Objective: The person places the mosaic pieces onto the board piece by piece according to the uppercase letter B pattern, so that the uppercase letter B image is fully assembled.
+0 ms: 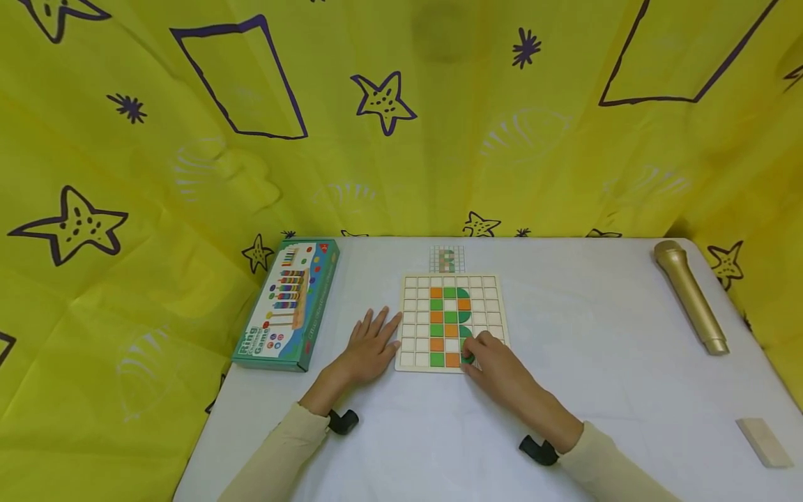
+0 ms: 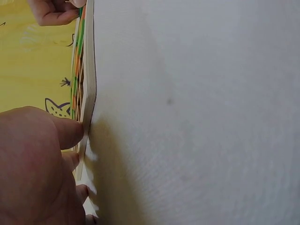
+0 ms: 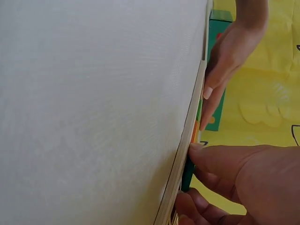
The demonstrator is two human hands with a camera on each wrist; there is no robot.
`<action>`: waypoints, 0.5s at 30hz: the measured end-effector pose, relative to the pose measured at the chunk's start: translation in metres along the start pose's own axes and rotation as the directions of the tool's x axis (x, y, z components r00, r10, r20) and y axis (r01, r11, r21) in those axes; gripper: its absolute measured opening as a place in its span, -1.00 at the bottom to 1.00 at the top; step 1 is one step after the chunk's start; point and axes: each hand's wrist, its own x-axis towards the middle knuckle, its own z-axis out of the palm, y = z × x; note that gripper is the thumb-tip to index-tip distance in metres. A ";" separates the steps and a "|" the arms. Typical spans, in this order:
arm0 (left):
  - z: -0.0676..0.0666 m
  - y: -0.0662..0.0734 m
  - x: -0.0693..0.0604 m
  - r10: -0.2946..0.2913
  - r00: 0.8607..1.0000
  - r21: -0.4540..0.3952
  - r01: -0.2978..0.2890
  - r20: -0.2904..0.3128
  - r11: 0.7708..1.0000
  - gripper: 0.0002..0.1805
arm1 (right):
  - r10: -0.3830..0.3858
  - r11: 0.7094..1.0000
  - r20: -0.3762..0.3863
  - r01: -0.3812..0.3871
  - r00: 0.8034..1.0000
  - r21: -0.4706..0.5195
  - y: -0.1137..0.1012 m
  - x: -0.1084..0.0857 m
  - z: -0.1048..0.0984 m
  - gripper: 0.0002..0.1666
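Observation:
A white gridded puzzle board (image 1: 410,307) lies in the middle of the table, with orange and light green squares and dark green rounded pieces (image 1: 464,293) forming a letter-like shape. On its left edge rests my left hand (image 1: 370,352), fingers spread and straight; the left wrist view shows the thumb against the rim. My right hand (image 1: 502,369) pinches a dark green piece (image 3: 187,173) between thumb and fingers at the lower part of the pattern. The fingers partly cover that piece in the head view. Just behind the board lies a small pattern card (image 1: 447,259) with a similar printed shape.
A green ring game box (image 1: 285,307) lies at the left. On the right are a gold microphone (image 1: 690,296) and, nearer the front, a pale flat block (image 1: 764,443). A yellow patterned curtain (image 1: 439,167) hangs behind the white table (image 1: 583,335).

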 end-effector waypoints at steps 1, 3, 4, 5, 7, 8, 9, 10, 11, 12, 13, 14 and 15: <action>0.000 0.000 0.000 -0.003 1.000 0.004 0.003 0.004 1.000 -0.32 | -0.002 1.000 0.014 0.002 1.000 0.005 0.000 0.000 -0.001 -0.81; 0.000 -0.001 0.000 -0.005 1.000 0.008 0.005 0.006 1.000 -0.31 | -0.007 1.000 0.041 0.006 0.999 0.019 0.000 0.000 -0.003 -0.81; 0.000 -0.001 0.000 -0.006 1.000 0.008 0.006 0.007 1.000 -0.31 | -0.008 1.000 0.054 0.006 0.998 0.026 0.000 0.000 -0.004 -0.81; 0.000 -0.001 0.000 -0.006 1.000 0.009 0.006 0.006 1.000 -0.31 | -0.008 0.999 0.066 0.006 0.998 0.032 0.000 0.000 -0.005 -0.81; 0.000 -0.001 0.000 -0.005 1.000 0.007 0.005 0.005 1.000 -0.32 | -0.007 0.999 0.086 0.003 0.996 0.044 0.002 -0.001 -0.007 -0.80; 0.000 -0.001 0.000 -0.004 1.000 0.006 0.004 0.003 1.000 -0.32 | -0.009 0.999 0.091 0.004 0.996 0.049 0.002 -0.001 -0.008 -0.80; 0.000 -0.001 0.000 -0.005 1.000 0.006 0.005 0.005 1.000 -0.32 | -0.009 0.999 0.096 0.004 0.995 0.052 0.003 -0.001 -0.008 -0.80; 0.000 0.000 -0.001 -0.004 1.000 0.006 0.004 0.004 1.000 -0.32 | -0.011 0.999 0.098 0.006 0.995 0.054 0.003 -0.001 -0.009 -0.80; 0.000 0.000 -0.001 -0.003 1.000 0.006 0.003 0.002 1.000 -0.32 | -0.017 0.998 0.098 0.012 0.995 0.056 0.004 -0.001 -0.009 -0.80; -0.001 0.000 -0.001 -0.004 1.000 0.007 0.004 0.004 1.000 -0.32 | -0.024 0.998 0.094 0.019 0.995 0.061 0.005 -0.001 -0.010 -0.80; -0.001 0.001 -0.001 -0.005 1.000 0.008 0.005 0.004 1.000 -0.32 | -0.032 0.998 0.089 0.026 0.996 0.062 0.005 -0.001 -0.010 -0.80; -0.002 0.001 0.000 -0.007 1.000 0.008 0.007 0.003 1.000 -0.32 | -0.037 0.998 0.083 0.031 0.996 0.063 0.005 0.000 -0.011 -0.81; -0.002 0.001 0.000 -0.008 1.000 0.007 0.008 0.001 1.000 -0.32 | -0.039 0.997 0.078 0.035 0.996 0.062 0.006 0.000 -0.011 -0.81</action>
